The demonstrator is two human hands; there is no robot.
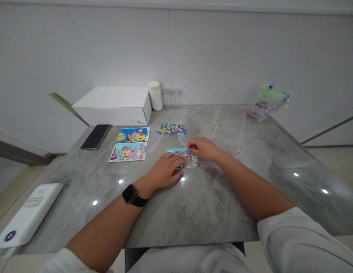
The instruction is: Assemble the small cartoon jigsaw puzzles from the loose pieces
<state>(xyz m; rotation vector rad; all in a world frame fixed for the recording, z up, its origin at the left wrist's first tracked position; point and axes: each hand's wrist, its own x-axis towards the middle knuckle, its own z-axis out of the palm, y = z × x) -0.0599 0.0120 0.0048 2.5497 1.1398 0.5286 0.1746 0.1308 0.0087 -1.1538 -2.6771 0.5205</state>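
A small cartoon jigsaw puzzle (190,159) lies flat in the middle of the grey marble table (210,197). My left hand (165,171), with a black watch on its wrist, rests on the puzzle's left part, fingers curled over it. My right hand (203,148) sits at the puzzle's upper right corner, fingertips pinched down on a piece there. A heap of loose blue and yellow puzzle pieces (171,129) lies behind the puzzle. A few pink loose pieces (235,151) lie to the right of my right forearm.
Two finished cartoon puzzles (130,144) lie at left, beside a black phone (96,136). A white box (115,105), a white jar (155,95) and two clear jars (172,98) stand at the back. A plastic bag (268,102) sits far right, a white device (27,216) near left.
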